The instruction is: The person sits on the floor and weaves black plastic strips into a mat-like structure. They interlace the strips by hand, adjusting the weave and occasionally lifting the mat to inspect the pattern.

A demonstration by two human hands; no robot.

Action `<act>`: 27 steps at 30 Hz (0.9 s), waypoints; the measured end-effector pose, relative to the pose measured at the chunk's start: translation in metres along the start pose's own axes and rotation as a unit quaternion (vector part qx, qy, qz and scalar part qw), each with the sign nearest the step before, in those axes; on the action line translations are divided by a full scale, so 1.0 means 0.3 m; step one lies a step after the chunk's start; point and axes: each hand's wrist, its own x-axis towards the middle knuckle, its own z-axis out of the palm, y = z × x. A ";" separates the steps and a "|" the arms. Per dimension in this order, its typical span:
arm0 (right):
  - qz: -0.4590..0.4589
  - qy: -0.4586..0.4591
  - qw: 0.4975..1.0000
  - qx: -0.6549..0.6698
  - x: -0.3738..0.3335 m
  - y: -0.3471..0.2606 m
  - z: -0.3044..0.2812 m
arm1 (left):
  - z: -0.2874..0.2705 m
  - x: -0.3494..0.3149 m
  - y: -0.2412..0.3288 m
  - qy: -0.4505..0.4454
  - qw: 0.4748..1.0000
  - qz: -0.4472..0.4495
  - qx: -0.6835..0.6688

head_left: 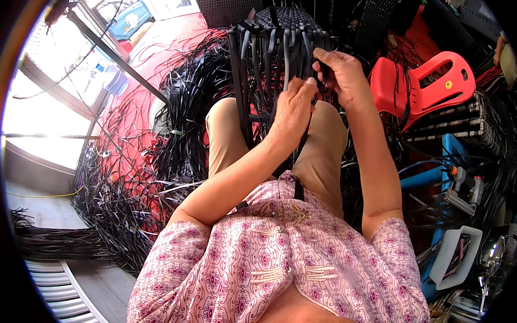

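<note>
A black woven furniture piece (289, 17) stands in front of my knees, its frame legs reaching down between them. Loose flat strips (270, 53) hang from its near edge. My left hand (293, 108) is closed at the piece's right side, thumb and fingers pinched on a black strip. Just above and to the right, my right hand (346, 76) pinches dark strip material between thumb and fingers, with its fingertips close to the hanging strips. The fingers of both hands partly hide what they grip.
Heaps of black strips (184, 82) cover the red floor on the left. A red plastic chair (389, 89) stands at the right. Beyond my right elbow are a tool with a hose (459, 188) and a white tray (469, 248). A water bottle (116, 83) stands far left.
</note>
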 end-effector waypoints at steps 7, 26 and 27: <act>-0.037 0.065 0.997 -0.019 -0.004 0.106 0.022 | 0.003 0.113 -0.021 0.033 0.989 0.134 -0.058; -0.129 0.055 0.990 -0.020 -0.054 0.167 0.032 | 0.059 0.246 0.051 0.018 0.993 0.109 0.029; -0.114 0.060 0.991 -0.021 -0.064 0.171 0.028 | 0.061 0.248 0.039 0.020 0.991 0.127 0.030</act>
